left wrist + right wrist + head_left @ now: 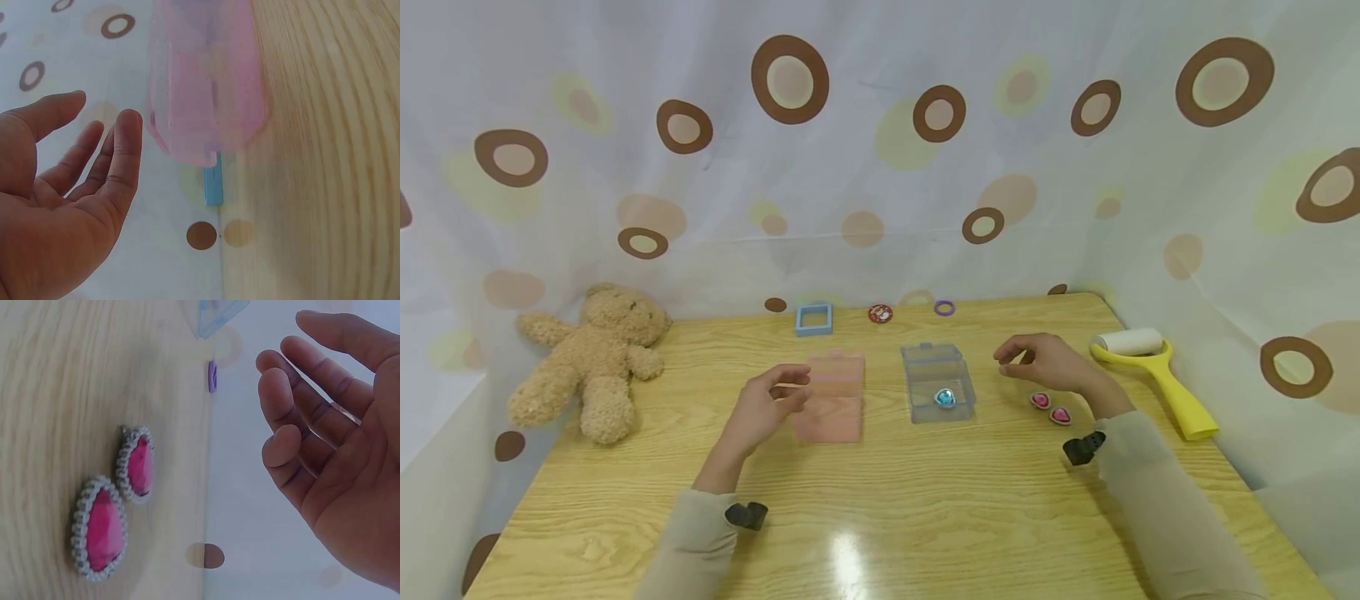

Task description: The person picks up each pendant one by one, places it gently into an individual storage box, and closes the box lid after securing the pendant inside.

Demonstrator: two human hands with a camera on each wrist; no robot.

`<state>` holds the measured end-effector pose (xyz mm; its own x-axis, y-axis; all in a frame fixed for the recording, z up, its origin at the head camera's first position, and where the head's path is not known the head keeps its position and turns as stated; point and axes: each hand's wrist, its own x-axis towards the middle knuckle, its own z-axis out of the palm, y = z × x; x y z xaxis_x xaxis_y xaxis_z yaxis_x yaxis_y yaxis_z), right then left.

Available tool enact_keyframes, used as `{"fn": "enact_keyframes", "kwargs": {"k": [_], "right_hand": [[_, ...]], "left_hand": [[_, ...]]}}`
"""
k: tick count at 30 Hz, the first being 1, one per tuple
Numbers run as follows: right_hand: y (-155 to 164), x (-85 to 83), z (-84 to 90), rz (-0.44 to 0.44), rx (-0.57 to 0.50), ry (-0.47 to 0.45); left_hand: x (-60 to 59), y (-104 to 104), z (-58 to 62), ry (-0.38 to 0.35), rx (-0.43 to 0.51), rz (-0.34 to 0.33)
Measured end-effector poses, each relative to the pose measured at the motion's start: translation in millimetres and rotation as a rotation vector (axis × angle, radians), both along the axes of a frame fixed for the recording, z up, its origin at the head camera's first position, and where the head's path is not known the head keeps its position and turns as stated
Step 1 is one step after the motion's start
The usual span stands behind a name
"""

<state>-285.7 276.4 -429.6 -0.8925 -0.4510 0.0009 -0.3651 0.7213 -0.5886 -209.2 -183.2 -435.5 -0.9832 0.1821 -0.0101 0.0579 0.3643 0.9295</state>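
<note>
My left hand (767,406) hovers at the left edge of a pink transparent plastic box (827,421), fingers loosely bent around nothing. In the left wrist view, a gap separates those fingers from the pink box (215,94). To its right lies a clear bluish box (928,375) with its lid folded back and a blue gem with a silvery rim (945,398) inside. My right hand (1041,360) is raised right of the clear box, holding nothing. Below it, two pink gems with beaded silvery rims (1040,401) lie on the table; the right wrist view shows them (103,531) closely.
Along the back edge are a light-blue square frame (814,320), a red round badge (881,313) and a purple ring (944,308). A teddy bear (598,358) sits at left. A lint roller with a yellow handle (1172,383) lies at right. Patterned cloth (865,150) hangs behind.
</note>
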Motion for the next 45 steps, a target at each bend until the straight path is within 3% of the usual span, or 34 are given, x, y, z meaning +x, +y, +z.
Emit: {"fn": "enact_keyframes", "kwargs": {"k": [8, 12, 26, 36, 45], "right_hand": [[13.5, 2.4, -8.2, -0.035, 0.018, -0.017], [19.3, 5.3, -11.8, -0.043, 0.019, -0.040], [35.5, 14.0, -21.9, -0.063, 0.029, -0.067], [42.9, 16.4, -24.9, -0.106, -0.001, -0.076], [50.7, 18.5, -26.8, -0.110, 0.043, -0.122]], "left_hand": [[-2.8, -11.6, -8.8, 0.018, -0.069, 0.042], [-3.5, -15.2, -11.0, -0.013, -0.092, 0.041], [-3.3, -21.1, -13.6, -0.127, -0.108, -0.106], [-2.7, -22.1, -15.5, -0.120, -0.143, -0.127], [-3.5, -19.5, -12.6, -0.112, -0.177, -0.124]]}}
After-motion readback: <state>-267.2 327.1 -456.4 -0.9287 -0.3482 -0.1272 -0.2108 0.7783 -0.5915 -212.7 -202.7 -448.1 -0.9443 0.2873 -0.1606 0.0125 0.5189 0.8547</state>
